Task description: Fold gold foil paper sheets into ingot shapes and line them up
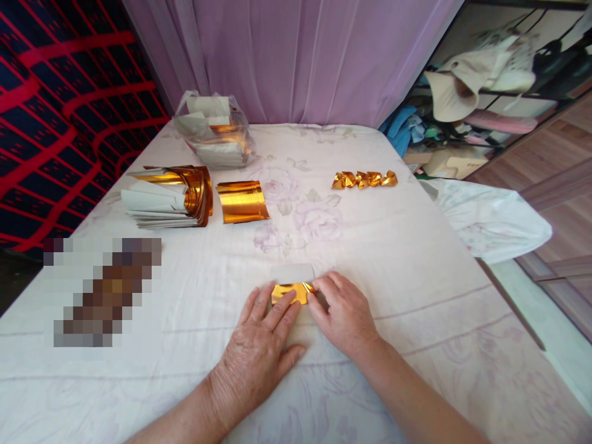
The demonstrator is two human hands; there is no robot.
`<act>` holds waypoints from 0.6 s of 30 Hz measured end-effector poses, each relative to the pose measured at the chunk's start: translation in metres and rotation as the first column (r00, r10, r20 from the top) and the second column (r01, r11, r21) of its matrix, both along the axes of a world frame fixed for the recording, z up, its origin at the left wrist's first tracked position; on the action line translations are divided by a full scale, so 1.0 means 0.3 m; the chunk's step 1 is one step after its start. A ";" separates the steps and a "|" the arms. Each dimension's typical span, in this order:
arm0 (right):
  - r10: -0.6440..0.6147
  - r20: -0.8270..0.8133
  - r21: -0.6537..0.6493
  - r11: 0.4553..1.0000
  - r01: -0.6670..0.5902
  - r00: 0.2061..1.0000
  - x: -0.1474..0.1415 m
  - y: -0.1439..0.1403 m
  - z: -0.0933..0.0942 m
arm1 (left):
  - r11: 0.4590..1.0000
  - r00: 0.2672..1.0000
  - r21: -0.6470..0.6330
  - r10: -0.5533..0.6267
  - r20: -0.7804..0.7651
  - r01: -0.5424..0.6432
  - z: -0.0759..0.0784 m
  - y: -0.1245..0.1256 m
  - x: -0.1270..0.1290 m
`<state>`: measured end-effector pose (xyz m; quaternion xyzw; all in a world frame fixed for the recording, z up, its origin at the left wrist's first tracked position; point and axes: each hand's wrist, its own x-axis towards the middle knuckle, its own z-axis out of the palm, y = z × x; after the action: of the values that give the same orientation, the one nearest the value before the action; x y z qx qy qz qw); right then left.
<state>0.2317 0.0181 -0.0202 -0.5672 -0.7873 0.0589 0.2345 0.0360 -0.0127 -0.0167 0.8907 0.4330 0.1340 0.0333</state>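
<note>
A sheet of gold foil paper (283, 292) lies partly folded on the cloth near the table's front, with its pale underside showing along the far edge. My left hand (261, 342) rests flat on it, fingers spread and pressing the gold strip down. At the strip's right end, my right hand (345, 311) pinches the corner between thumb and fingers, where a small slanted crease shows. Farther off, a single gold sheet (243, 201) lies beside a thick stack of gold-and-white sheets (160, 206). A row of folded gold foil pieces (364, 179) sits at the back right.
A clear plastic bag of paper sheets (215, 132) stands at the back left. A blurred-out patch (108, 293) covers something at the left. Purple curtain (296, 61) hangs behind the table. To the right are a cluttered shelf (481, 86) and a white bag (494, 216).
</note>
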 end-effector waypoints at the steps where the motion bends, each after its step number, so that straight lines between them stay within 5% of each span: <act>1: 0.001 0.003 -0.001 1.000 -0.001 1.000 0.000 0.000 0.000 | 1.000 1.000 -0.016 -0.005 0.001 0.005 0.003 0.007 -0.003; 18: -0.012 0.016 -0.001 1.000 0.012 1.000 0.006 0.009 -0.007 | 0.999 1.000 -0.046 -0.015 0.010 0.016 0.022 0.031 -0.011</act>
<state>0.2335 0.0209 -0.0222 -0.5724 -0.7858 0.0532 0.2282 0.0327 -0.0033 -0.0101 0.8924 0.4290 0.1279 0.0568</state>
